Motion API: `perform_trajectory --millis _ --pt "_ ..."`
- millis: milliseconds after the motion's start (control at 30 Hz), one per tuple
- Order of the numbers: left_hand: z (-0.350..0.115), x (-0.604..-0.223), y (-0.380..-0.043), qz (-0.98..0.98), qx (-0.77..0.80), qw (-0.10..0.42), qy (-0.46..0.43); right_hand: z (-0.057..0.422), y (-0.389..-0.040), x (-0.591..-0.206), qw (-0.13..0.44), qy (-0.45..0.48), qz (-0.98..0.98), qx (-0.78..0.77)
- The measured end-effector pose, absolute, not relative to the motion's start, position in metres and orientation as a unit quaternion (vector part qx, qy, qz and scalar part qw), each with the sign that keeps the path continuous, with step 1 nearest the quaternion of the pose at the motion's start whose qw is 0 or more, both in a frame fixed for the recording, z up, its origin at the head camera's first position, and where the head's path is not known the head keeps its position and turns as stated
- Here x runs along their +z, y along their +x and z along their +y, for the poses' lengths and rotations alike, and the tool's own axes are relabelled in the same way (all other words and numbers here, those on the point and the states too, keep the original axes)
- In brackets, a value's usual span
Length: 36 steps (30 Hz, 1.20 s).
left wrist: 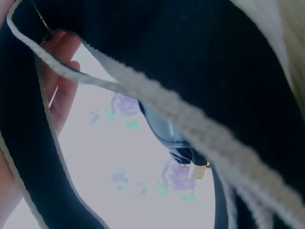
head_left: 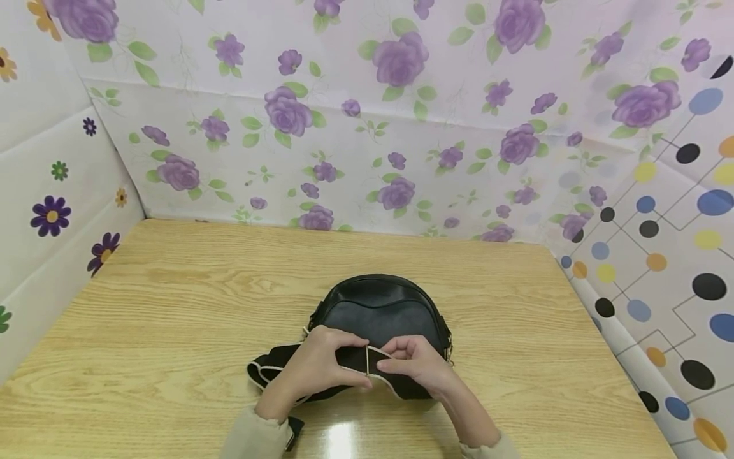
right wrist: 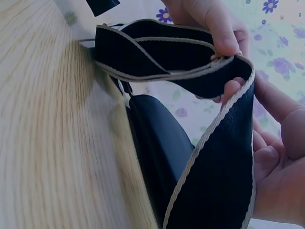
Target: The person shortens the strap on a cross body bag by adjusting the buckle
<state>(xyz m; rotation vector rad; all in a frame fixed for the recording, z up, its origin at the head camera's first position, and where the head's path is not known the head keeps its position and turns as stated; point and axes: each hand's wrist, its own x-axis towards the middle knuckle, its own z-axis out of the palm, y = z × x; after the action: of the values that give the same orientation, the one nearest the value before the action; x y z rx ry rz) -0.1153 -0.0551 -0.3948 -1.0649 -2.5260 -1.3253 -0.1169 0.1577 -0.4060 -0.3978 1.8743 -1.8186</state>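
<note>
A black rounded shoulder bag lies on the table in the head view. Its wide black strap with cream edging runs in front of it, looped at the left. My left hand pinches the strap between thumb and fingers at a thin gold-coloured slider. Just right of the slider, my right hand holds the strap with thumb and fingertips. In the right wrist view the strap bends over at the right hand's fingers and hangs down. The left wrist view shows the strap's layers up close, with a gold-coloured clasp behind.
The wooden table spreads around the bag. A small black piece lies beside the left sleeve, near the front. Purple-flowered sheeting stands behind the table; a dotted sheet borders its right side.
</note>
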Motion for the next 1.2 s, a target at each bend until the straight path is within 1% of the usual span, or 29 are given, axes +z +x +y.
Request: perform_trajectory --millis 267,567,833,1200 --pt "-0.059 -0.393 -0.115 -0.826 -0.441 0.053 -0.347 0.170 -0.117 -0.408 0.256 -0.173 0.685 -0.660" --pt "-0.059 -0.394 -0.115 -0.833 -0.433 0.036 -0.342 0.177 -0.117 -0.406 0.263 -0.193 0.670 -0.667" --pt "-0.059 -0.394 -0.115 -0.836 -0.425 0.029 -0.345 0.176 -0.118 -0.406 0.225 -0.217 0.682 -0.661" --pt "-0.058 -0.393 -0.117 -0.847 -0.407 0.018 -0.341 0.175 -0.121 -0.407 0.201 -0.201 0.707 -0.647"
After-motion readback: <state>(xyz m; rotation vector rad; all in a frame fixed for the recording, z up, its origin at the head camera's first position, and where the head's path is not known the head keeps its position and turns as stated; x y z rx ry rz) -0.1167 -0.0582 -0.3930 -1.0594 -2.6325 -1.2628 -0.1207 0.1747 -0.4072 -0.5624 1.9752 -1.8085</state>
